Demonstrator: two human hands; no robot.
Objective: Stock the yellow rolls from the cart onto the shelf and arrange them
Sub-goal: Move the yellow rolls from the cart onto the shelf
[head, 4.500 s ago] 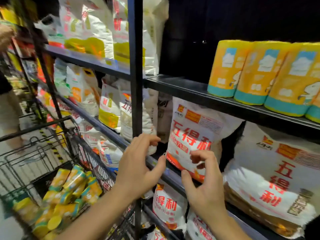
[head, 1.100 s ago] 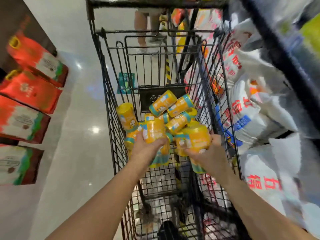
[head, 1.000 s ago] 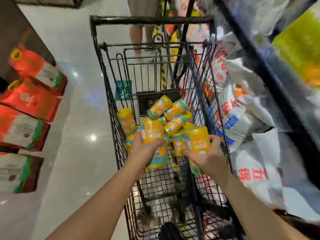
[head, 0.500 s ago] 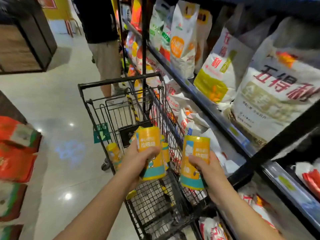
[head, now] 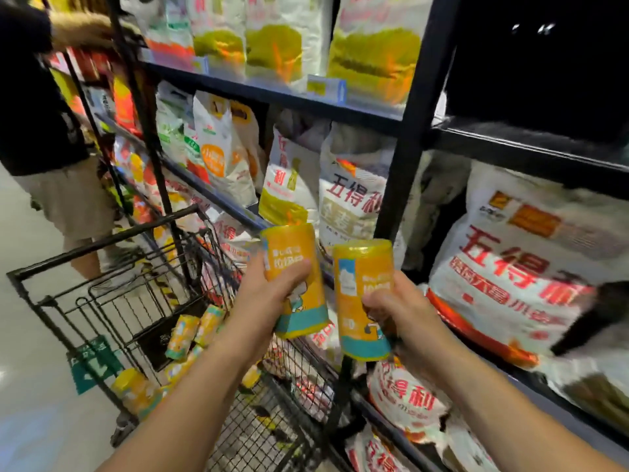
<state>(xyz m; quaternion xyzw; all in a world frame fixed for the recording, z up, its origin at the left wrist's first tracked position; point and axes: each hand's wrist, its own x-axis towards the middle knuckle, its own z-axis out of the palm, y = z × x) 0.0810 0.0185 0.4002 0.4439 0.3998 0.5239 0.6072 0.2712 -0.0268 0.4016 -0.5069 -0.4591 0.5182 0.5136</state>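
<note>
While they are raised at the centre of the frame, just beside each other and apart, two rolls are held near-upright. The first yellow roll [head: 289, 243] is clasped round its middle by the left grip [head: 269, 298]; the second yellow roll [head: 362, 264] is clasped likewise by the right grip [head: 396, 311]. More loose rolls [head: 182, 335] are seen lying in the wire cart [head: 102, 243] at lower left. Flour bags [head: 510, 267] are stacked on the black shelf [head: 527, 148] at right.

Grocery shop aisle: black shelving [head: 413, 131] of bagged goods [head: 510, 267], shelf-edge price tags [head: 325, 87], a wire shopping cart [head: 102, 243].
</note>
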